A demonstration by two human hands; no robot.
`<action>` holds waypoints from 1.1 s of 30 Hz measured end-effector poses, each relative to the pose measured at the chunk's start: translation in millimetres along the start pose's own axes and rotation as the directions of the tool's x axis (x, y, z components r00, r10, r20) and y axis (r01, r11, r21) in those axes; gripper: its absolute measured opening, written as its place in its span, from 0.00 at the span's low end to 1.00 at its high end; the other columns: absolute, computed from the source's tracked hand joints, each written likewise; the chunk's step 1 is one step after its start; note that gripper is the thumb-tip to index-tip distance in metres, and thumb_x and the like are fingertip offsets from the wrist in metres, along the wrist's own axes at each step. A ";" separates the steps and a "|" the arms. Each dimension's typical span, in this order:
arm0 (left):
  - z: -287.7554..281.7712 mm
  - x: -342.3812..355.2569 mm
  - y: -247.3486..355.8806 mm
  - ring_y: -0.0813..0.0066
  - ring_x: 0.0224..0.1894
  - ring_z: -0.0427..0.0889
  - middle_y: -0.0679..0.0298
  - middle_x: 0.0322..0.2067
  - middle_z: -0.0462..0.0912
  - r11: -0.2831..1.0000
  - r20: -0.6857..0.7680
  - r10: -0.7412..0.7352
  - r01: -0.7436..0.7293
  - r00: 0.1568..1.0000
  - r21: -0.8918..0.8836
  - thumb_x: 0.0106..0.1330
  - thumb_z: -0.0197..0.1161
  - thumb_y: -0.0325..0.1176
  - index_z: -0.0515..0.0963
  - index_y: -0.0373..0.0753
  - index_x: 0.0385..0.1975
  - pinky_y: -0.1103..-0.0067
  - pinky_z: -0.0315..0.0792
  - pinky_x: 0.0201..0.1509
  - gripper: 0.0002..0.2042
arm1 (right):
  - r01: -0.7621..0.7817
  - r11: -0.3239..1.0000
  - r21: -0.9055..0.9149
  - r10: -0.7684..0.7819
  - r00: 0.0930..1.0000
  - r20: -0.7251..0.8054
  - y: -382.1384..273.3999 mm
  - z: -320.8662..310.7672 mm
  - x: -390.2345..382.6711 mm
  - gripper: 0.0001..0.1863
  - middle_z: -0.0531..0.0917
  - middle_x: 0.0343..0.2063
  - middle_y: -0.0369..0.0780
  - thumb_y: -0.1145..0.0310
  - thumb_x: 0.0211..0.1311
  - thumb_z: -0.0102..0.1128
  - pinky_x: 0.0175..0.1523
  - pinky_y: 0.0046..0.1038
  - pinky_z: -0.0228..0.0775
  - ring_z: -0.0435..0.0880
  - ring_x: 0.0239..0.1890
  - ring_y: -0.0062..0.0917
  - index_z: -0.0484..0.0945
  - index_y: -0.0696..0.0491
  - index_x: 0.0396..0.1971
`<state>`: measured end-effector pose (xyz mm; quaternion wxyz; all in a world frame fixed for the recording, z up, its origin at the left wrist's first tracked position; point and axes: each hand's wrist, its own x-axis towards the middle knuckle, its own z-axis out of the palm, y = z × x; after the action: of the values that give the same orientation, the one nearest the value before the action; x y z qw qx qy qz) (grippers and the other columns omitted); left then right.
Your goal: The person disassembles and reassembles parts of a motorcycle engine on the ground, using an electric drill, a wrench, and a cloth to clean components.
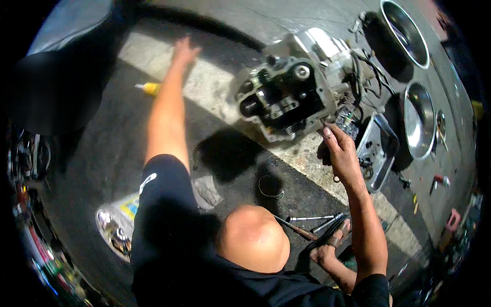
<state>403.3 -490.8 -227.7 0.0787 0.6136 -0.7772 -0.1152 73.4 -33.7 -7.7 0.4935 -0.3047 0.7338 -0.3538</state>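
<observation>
An open metal engine case (286,100) stands in front of me, its dark cavity with gears and a round bearing facing me. Gripping its lower right edge, my right hand (341,151) is closed, thumb on the rim; its other fingers are mostly hidden. My left hand (185,51) is stretched far forward over the floor, slightly blurred, fingers spread, with nothing visible in it. Beside that forearm lies a yellow tube (150,88) with a pale nozzle. Below my right hand, a small ring-shaped metal piece (336,179) shows; what it belongs to is unclear.
Two shiny metal basins (427,64) (413,146) and a metal tray (391,153) with small parts stand on the right. Near my foot lie a socket bar (304,219) and a wooden-handled tool (302,231). A grey rag (207,193) and a silvery bag (115,215) lie left.
</observation>
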 end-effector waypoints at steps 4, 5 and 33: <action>21.0 19.3 -16.6 0.51 0.71 0.53 0.48 0.69 0.52 0.993 -0.007 -0.043 0.042 0.999 -0.113 0.52 0.69 0.56 0.54 0.47 0.69 0.60 0.60 0.68 0.46 | 0.093 0.976 -0.199 -0.090 0.996 0.024 -9.9 -5.3 9.7 0.15 0.75 0.16 0.36 0.62 0.72 0.48 0.25 0.23 0.65 0.73 0.17 0.17 0.75 0.60 0.43; 28.0 17.2 18.6 0.52 0.71 0.53 0.50 0.70 0.51 0.999 -0.015 -0.026 0.025 1.000 -0.029 0.51 0.69 0.57 0.54 0.48 0.69 0.60 0.60 0.67 0.46 | 0.293 0.889 -0.352 -0.315 0.949 -0.007 16.5 -17.0 13.0 0.15 0.74 0.17 0.36 0.63 0.71 0.48 0.25 0.22 0.64 0.71 0.18 0.17 0.75 0.60 0.41; 24.8 3.0 -27.2 0.52 0.47 0.76 0.53 0.40 0.78 0.855 -0.356 0.454 -0.287 0.817 0.432 0.59 0.57 0.28 0.77 0.35 0.41 0.64 0.71 0.50 0.11 | -0.036 0.988 0.152 0.017 0.992 0.124 3.6 -16.9 0.5 0.19 0.79 0.24 0.38 0.59 0.69 0.52 0.33 0.28 0.71 0.77 0.26 0.21 0.74 0.63 0.45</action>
<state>421.6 -497.7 -259.2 0.1624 0.4609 -0.8515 0.1900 57.0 -28.4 -6.4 0.5641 -0.2769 0.6767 -0.3835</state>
